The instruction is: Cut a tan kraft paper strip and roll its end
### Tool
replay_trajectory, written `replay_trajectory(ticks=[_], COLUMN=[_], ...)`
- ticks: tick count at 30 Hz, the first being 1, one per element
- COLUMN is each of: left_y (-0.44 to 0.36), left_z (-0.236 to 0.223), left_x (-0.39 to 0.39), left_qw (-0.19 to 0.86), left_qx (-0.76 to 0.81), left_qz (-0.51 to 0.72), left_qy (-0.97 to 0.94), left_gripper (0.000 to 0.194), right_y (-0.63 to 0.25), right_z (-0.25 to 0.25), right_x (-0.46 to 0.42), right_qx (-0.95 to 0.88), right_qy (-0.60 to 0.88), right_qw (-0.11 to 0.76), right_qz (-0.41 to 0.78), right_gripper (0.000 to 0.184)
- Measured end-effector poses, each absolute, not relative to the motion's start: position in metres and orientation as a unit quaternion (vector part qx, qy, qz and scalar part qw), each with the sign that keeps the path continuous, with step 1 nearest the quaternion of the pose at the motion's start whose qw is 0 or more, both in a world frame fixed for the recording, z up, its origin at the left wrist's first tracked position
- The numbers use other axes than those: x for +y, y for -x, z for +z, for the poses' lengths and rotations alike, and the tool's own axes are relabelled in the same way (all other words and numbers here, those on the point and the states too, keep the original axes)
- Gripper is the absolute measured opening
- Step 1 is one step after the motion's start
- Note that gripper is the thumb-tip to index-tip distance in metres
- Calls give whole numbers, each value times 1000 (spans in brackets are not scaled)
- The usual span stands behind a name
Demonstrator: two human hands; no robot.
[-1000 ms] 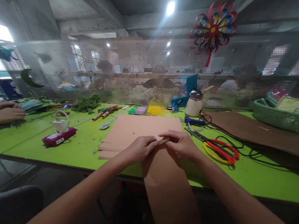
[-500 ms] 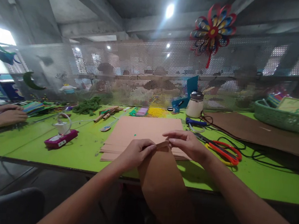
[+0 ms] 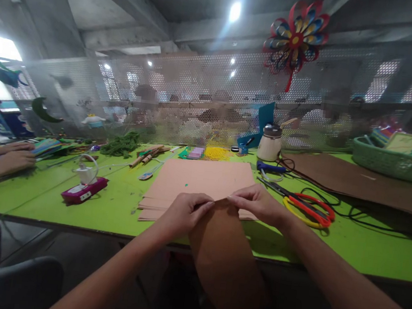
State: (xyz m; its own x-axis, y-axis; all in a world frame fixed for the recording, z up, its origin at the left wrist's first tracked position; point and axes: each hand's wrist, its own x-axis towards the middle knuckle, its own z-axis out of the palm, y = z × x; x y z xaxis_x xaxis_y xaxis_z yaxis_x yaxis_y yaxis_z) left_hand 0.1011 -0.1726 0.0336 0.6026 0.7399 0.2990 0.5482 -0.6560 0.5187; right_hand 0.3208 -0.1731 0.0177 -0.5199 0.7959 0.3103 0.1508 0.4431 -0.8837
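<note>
With the clock face centred on the hands and twelve straight ahead, the upper edge of a brown paper strip (image 3: 229,257) is pinched at its left end by the left hand (image 3: 187,212) and at its right end by the right hand (image 3: 262,205). The hands are held near each other but apart, and the strip is hung down toward six o'clock, past the front edge of the green tabletop (image 3: 119,214). At twelve, a stack of tan sheets (image 3: 203,174) is laid flat, its edges unevenly lined up. Red-and-yellow-handled scissors (image 3: 307,210) are placed at three, a lidded jar (image 3: 270,146) at one, and a green basket (image 3: 396,163) at two. At nine, a purple power strip (image 3: 84,190) is seen with a white plug inserted; any lettering on it is too small to be read.
</note>
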Motion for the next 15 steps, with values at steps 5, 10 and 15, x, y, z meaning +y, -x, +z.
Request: replay_trajectory(ticks=[5,10,15], left_y=[-101,-100,-102], left_z=[34,33,27], left_x=[-176,-181,-186], left_qw=[182,128,11], left_qx=[368,351,321], left_qz=[255,274,299], left_qy=[-875,-886,-898], left_gripper=[26,25,23], right_y=[-321,-320,-317], right_z=[18,16,17], right_x=[-173,-176,-180], right_qx=[-765,-719,-721], right_qy=[314,307,306], right_qw=[388,409,426], right_qz=[409,471,452], right_gripper=[34,37,23])
